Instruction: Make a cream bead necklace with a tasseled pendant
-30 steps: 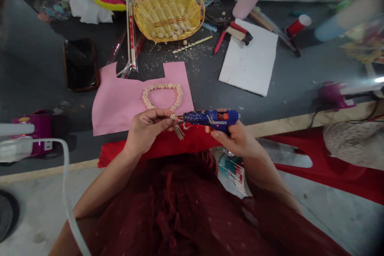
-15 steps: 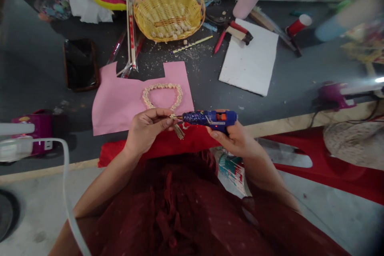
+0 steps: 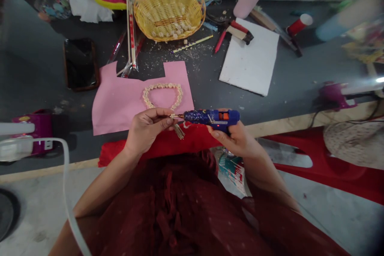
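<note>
My left hand (image 3: 148,128) is closed, pinching the lower end of a cream beaded garland (image 3: 146,97) just above its tassel (image 3: 179,131). The garland's loop rests on a piece of pink paper (image 3: 117,106). My right hand (image 3: 232,136) is wrapped round a blue glue gun (image 3: 198,116) with an orange part on its side and a small red light. The gun lies level, its nozzle pointing left at the pinched spot. Whether nozzle and garland touch, I cannot tell.
A yellow wicker basket (image 3: 139,16) holding small pale pieces stands at the back. A phone (image 3: 80,64) lies left of the paper. To the right are a white board (image 3: 250,64) and pliers with red handles (image 3: 239,27). A white cable (image 3: 64,176) hangs at the left.
My right hand has drawn the glue gun slightly to the right, widening the space between its body and my left fingers. My left hand and the garland stay put.
</note>
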`<state>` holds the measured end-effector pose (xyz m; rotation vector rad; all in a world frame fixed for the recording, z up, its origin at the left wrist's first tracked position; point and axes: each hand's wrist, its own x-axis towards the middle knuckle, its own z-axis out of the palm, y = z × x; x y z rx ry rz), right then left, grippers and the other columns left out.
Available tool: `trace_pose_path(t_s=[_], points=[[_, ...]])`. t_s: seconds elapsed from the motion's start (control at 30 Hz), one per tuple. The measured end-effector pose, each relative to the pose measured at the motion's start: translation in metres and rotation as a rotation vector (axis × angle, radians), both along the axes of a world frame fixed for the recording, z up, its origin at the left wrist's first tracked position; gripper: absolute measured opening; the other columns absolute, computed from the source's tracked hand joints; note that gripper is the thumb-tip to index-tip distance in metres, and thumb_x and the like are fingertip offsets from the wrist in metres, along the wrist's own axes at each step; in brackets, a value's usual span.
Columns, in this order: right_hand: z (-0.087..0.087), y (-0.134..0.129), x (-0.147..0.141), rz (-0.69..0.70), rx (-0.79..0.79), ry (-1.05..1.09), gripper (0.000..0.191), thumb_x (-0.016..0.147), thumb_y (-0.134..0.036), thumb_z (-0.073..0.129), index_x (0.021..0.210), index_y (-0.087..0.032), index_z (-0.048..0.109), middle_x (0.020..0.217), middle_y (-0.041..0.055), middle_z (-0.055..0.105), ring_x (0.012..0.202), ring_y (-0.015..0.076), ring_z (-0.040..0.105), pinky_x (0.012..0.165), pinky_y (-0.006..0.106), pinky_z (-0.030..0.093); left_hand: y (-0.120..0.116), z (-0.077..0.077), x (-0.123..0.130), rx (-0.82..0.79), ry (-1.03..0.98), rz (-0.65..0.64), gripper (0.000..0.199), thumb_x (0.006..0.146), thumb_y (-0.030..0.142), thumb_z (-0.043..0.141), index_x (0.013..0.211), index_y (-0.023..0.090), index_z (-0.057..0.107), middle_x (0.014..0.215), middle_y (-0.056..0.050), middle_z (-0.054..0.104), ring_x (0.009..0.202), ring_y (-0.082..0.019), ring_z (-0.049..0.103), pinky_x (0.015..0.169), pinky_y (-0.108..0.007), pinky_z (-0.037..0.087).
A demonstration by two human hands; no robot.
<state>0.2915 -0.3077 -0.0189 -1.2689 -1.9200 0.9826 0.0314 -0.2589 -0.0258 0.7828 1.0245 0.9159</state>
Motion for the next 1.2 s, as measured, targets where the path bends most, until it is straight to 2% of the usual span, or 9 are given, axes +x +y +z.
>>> trace_pose_path(t_s=[0.1,0.23,0.33,0.53,0.83,1.2], points=[[-0.0010,0.0006,-0.0016,0.007,0.010,0.010,0.027,0.097,-0.040,0.054,0.116,-0.021,0.051,0.094,0.0055,0.061,0.082,0.0173,0.061,0.080,0.033,0.055,0.0001,0.0007,0.0004,-0.009,-0.001,-0.010,0.027,0.067,0.025,0.088,0.089,0.015,0.074,0.081,-0.005,0.077,0.071,-0.015,0.073,0.066,-0.024,0.061],[-0.0035,0.0001,-0.0021,-0.053,-0.001,-0.004,0.032,0.096,-0.042,0.055,0.121,-0.021,0.049,0.098,0.0066,0.062,0.089,0.0195,0.063,0.086,0.037,0.054,-0.0002,0.0003,0.0005,-0.007,-0.021,-0.022,0.026,0.069,0.025,0.087,0.090,0.015,0.074,0.081,-0.005,0.078,0.073,-0.015,0.074,0.067,-0.023,0.061],[-0.0027,0.0013,-0.0013,-0.035,-0.010,-0.023,0.027,0.097,-0.043,0.054,0.112,-0.021,0.053,0.097,0.0070,0.063,0.087,0.0196,0.062,0.086,0.037,0.054,-0.0004,0.0002,0.0007,-0.006,-0.026,-0.021,0.025,0.070,0.024,0.086,0.090,0.015,0.074,0.081,-0.005,0.078,0.076,-0.016,0.074,0.067,-0.022,0.061],[0.0007,0.0046,0.0008,0.001,0.069,-0.039,0.020,0.097,-0.039,0.053,0.095,-0.020,0.058,0.093,0.0060,0.062,0.084,0.0182,0.061,0.085,0.036,0.053,0.0000,0.0001,0.0002,-0.001,0.002,-0.006,0.028,0.068,0.024,0.087,0.090,0.014,0.074,0.079,-0.006,0.077,0.074,-0.015,0.074,0.066,-0.021,0.060],[0.0020,0.0061,-0.0028,0.044,0.069,-0.013,0.016,0.097,-0.036,0.053,0.096,-0.020,0.058,0.090,0.0035,0.062,0.078,0.0155,0.060,0.079,0.033,0.053,-0.0009,-0.0021,0.0006,0.020,-0.006,-0.031,0.023,0.071,0.022,0.084,0.091,0.015,0.074,0.081,-0.005,0.077,0.071,-0.013,0.073,0.066,-0.021,0.060],[0.0011,0.0071,-0.0011,0.025,0.012,0.004,0.018,0.098,-0.037,0.054,0.096,-0.020,0.062,0.093,0.0042,0.063,0.085,0.0170,0.060,0.085,0.033,0.050,0.0009,0.0023,-0.0006,0.054,0.012,-0.032,0.029,0.069,0.021,0.086,0.092,0.015,0.068,0.080,-0.002,0.072,0.080,-0.018,0.075,0.064,-0.022,0.062]])
